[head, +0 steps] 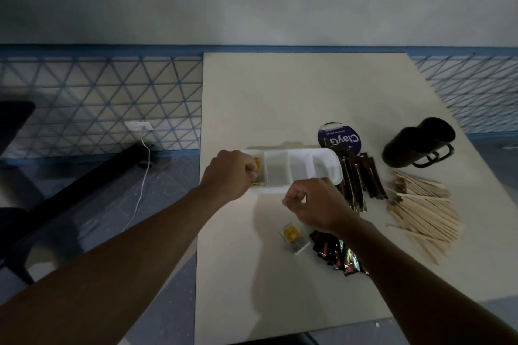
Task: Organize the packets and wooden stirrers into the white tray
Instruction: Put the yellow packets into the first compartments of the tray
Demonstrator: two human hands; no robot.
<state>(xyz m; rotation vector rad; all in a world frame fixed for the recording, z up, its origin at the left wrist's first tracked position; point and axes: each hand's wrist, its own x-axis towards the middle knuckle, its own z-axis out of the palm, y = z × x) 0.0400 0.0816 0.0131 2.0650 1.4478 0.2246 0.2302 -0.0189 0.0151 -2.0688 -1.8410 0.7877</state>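
Observation:
The white tray point(322, 161) with several compartments lies mid-table. My left hand point(228, 173) is over its leftmost compartment, fingers closed on a yellow packet point(256, 162) inside it. My right hand point(308, 203) hovers at the tray's front edge, fingers pinched around something small and pale that I cannot make out. A yellow-and-white packet point(293, 236) lies on the table below my right hand. Dark foil packets point(332, 252) sit beside it. Brown stick packets point(360, 179) lie right of the tray. A heap of wooden stirrers point(420, 210) is spread at the far right.
Two dark mugs point(417, 143) stand behind the stirrers. A round purple-labelled pack point(340, 137) sits behind the brown sticks. The table's left edge point(197, 232) runs just beside my left wrist, with floor, a cable point(141, 190) and a dark chair beyond.

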